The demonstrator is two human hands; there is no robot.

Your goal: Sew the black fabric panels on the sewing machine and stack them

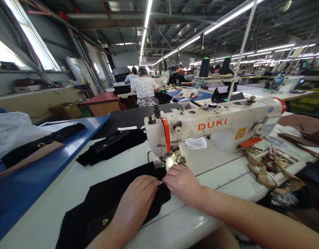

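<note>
A black fabric piece [97,197] with a small gold fitting lies on the white sewing table, its far end by the needle of the white sewing machine [185,131]. My left hand [138,197] rests on this fabric, fingers together and pressing near its right edge. Close beside it, my right hand [181,183] pinches the edge of the same fabric just in front of the presser foot. A small pale strip shows between the fingertips of both hands. The machine's lamp lights the needle area.
More black pieces [110,143] lie behind at the left. A blue table [45,166] holds black and brown pieces and a plastic bag [11,135]. At the right, a tray [286,160] holds straps and small parts. A person [145,86] sits farther back.
</note>
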